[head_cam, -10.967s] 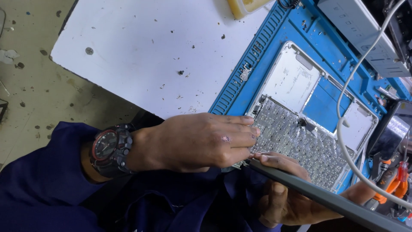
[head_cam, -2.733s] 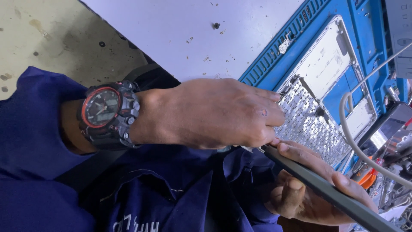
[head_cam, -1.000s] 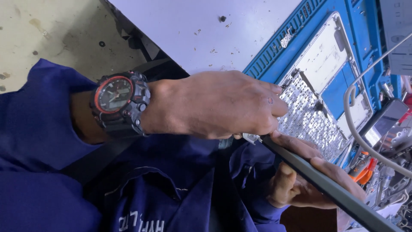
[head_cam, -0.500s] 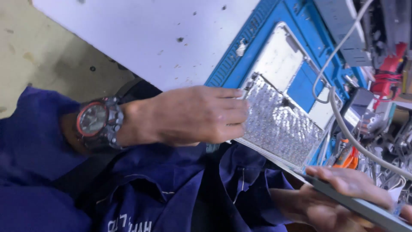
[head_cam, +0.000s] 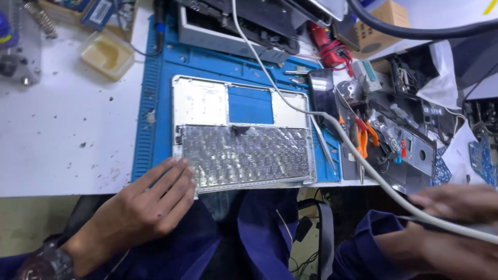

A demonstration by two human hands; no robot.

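A silver laptop top case lies upside down on a blue work mat, its keyboard underside covered in shiny film. My left hand rests open at the case's front left corner, fingertips touching the edge, with a dark wristwatch on the wrist. My right hand is blurred at the lower right, closed around a thin dark flat panel. A white cable runs across in front of that hand.
A yellowish tray sits on the white bench at the back left. Tweezers, orange-handled pliers, red clips, a cardboard box and loose electronic parts crowd the right side. Another opened device lies behind the mat.
The view has swung upright over the bench. My left hand has slid off the keyboard to the case's front left corner. My right hand with the thin panel has moved away to the right.
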